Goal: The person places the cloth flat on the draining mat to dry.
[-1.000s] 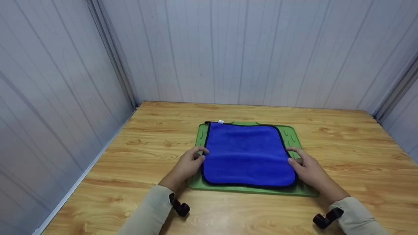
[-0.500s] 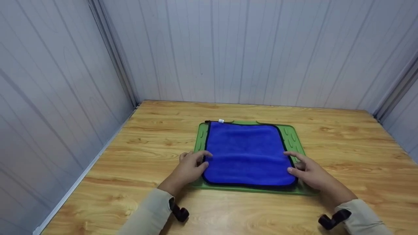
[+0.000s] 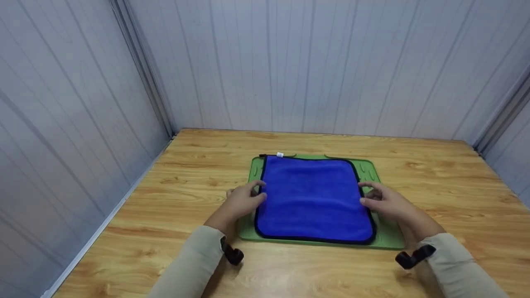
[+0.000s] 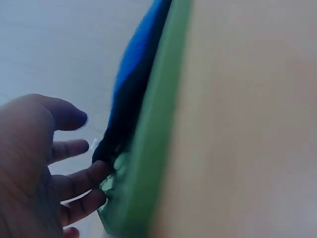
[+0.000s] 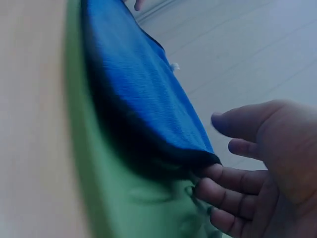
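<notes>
A blue cloth (image 3: pixel 312 194) with black edging and a small white tag lies spread on a green mat (image 3: pixel 391 236) with raised marks. My left hand (image 3: pixel 242 198) is at the cloth's left edge, its fingers loosely bent. In the left wrist view, the thumb and index finger stand apart from the cloth (image 4: pixel 133 57), while another fingertip meets its black edge. At the right edge is my right hand (image 3: pixel 391 200). The right wrist view has its thumb clear of the cloth (image 5: pixel 148 84) and a lower finger touching the edging from below.
The mat rests on a wood-grain table (image 3: pixel 310 273). Pale panelled walls (image 3: pixel 290 66) stand behind and to the sides. A black band with a small device (image 3: pixel 234 254) sits on the left sleeve, another black device (image 3: pixel 414 257) on the right.
Both hands have shifted a little along the cloth's sides, away from me. The cloth's front edge now lies slightly nearer the mat's front edge, and the crease across it has changed.
</notes>
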The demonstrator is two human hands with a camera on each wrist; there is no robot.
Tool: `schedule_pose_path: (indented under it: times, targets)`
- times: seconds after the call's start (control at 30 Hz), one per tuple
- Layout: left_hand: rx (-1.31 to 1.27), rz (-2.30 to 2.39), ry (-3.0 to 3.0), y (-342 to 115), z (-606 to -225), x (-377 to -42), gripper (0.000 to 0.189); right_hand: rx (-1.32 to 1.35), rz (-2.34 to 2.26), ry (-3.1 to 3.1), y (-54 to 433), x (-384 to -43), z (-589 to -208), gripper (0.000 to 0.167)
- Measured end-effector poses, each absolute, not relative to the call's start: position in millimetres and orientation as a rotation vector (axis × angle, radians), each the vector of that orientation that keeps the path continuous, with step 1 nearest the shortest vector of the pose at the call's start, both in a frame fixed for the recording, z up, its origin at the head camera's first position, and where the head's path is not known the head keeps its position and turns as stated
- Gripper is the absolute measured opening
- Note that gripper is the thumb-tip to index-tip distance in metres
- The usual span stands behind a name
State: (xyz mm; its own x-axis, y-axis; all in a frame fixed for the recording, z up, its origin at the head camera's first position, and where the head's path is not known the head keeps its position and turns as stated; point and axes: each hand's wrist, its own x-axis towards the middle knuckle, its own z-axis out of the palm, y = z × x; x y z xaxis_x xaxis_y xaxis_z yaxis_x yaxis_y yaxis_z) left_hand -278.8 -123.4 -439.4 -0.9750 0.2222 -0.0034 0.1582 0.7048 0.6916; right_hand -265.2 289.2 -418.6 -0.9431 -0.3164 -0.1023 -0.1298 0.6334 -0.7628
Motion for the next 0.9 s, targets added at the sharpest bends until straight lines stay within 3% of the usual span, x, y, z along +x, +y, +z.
schedule_pose_path:
  times: [0.37, 0.53, 0.77, 0.9]
  targets:
    - [-0.069, 1.354, 2.759, -87, -430, -333, 0.041, -0.167, -1.276, 2.695, 258, -346, -414, 0.057]
    - [-0.145, 1.545, 2.696, -77, -432, -342, 0.040, -0.092, -1.303, 2.762, 256, -352, -413, 0.054]
    - [0.085, 1.813, 2.809, -83, -439, -342, 0.035, -0.095, -1.529, 2.938, 263, -346, -414, 0.044]
    - [0.069, 1.823, 2.812, -85, -444, -341, 0.035, -0.072, -1.554, 2.947, 268, -345, -419, 0.042]
